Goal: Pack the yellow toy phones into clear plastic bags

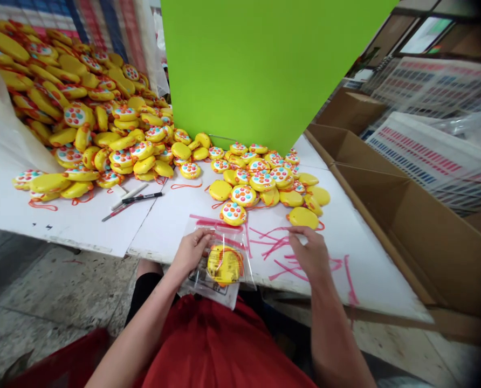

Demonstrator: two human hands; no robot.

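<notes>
Left hand (192,249) pinches the clear bag (247,272) up top, yellow toy (223,264) inside, lower centre. Right hand (309,249) is curled at the pink strips (276,249), can't tell if gripping one. I'd hold that bag flat.

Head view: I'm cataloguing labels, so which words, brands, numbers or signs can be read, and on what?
None is readable.
Clear, flat plastic bag around a yellow, rounded toy: black print and a barcode, too small to read.
Black, slim marker pen: pale lettering, too small and blurred.
White, flat tabletop, left side: tiny dark marks, no legible character.
</notes>
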